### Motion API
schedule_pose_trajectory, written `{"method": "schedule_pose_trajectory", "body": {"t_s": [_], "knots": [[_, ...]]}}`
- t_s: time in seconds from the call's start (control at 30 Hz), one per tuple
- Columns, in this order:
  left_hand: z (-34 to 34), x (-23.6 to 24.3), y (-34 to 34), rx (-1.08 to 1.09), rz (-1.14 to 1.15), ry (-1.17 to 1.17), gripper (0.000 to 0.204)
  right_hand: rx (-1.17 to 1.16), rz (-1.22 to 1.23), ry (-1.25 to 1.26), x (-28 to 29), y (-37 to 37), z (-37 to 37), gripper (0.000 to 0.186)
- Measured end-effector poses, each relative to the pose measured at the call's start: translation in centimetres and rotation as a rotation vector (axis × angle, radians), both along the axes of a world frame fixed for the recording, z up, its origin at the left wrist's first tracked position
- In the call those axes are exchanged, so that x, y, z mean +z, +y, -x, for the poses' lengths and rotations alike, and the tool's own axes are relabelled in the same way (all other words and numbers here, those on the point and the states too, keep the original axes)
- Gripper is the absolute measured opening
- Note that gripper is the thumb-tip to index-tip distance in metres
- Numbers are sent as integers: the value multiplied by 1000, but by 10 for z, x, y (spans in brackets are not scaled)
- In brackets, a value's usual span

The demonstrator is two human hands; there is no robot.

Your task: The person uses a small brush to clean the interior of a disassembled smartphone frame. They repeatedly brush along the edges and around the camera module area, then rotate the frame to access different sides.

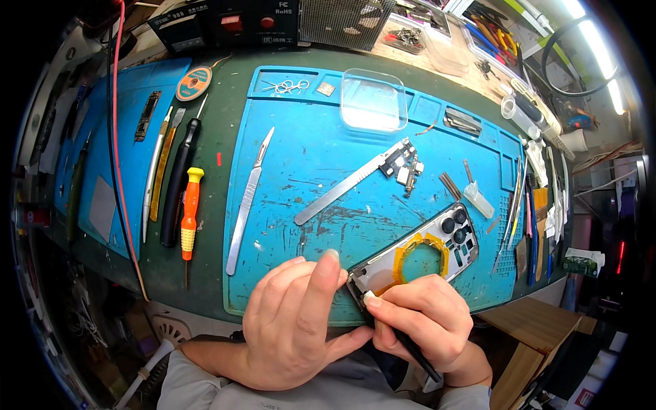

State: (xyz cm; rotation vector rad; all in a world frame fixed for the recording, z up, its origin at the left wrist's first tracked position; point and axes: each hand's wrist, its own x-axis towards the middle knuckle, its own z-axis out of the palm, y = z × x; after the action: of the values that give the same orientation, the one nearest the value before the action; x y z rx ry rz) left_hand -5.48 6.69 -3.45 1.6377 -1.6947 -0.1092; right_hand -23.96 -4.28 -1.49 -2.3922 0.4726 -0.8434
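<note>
A smartphone with its back cover off point(379, 272) is tilted over the near edge of the blue mat, its camera lenses toward the upper right. Around the ring in its middle runs amber tape. My left hand point(297, 321) is closed about the phone's lower left end, thumb below and fingers above. In my right hand point(427, 318) is a slim black-handled tool point(418, 354), pinched between thumb and fingers at the phone's lower edge. My fingers hide the tool's tip. Beyond the phone, a metal blade-like strip point(342, 190) touches a small circuit board with connectors point(403, 166).
A scalpel point(251, 201) lies left on the blue mat point(294, 150). Further left are an orange screwdriver point(191, 212), a black-handled tool point(180, 181) and a solder wick spool point(194, 83). A clear plastic box point(373, 100) stands at the back; tweezers and brushes point(540, 212) line the right side.
</note>
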Motion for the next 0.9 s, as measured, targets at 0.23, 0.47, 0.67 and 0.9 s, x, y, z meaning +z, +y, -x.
{"method": "schedule_pose_trajectory", "body": {"t_s": [0.23,0.47,0.67,0.9], "knots": [[0,1,-1,-4,5,-13,128,-8,20,11,1,0,-1,38],[-1,0,-1,-6,14,-17,128,-32,17,-14,-1,2,-1,38],[0,0,-1,2,10,-20,128,-22,58,6,-1,2,-1,38],[2,3,-1,35,-12,37,114,-54,55,-60,-5,3,-3,38]]}}
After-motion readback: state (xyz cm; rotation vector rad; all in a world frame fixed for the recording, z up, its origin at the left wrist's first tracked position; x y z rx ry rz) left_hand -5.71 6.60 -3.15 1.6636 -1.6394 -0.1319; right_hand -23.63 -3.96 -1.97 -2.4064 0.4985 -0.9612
